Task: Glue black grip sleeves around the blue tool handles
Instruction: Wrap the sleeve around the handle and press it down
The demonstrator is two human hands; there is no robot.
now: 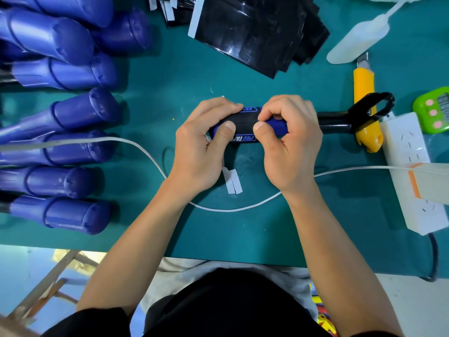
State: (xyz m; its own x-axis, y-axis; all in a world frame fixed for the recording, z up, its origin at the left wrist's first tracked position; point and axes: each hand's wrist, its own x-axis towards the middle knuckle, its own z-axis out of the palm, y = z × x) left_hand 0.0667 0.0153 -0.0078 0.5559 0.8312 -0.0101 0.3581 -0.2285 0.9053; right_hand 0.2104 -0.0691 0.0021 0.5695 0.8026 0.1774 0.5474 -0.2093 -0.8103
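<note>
Head view: a blue handle (274, 126) is held level above the green table (279, 227) at centre. The left hand (201, 142) and right hand (289, 144) are clamped on it, thumbs pressed on the black sleeve (243, 124). Spare sleeves (257, 27) are stacked beyond.

A single wide-angle head view looks almost straight down from above the person, close over the desk (243, 229). The desk's near edge crosses the lower frame, with the person's lap below it. Both forearms reach up from the bottom edge toward mid-frame. Straight lines bow near the borders.
</note>
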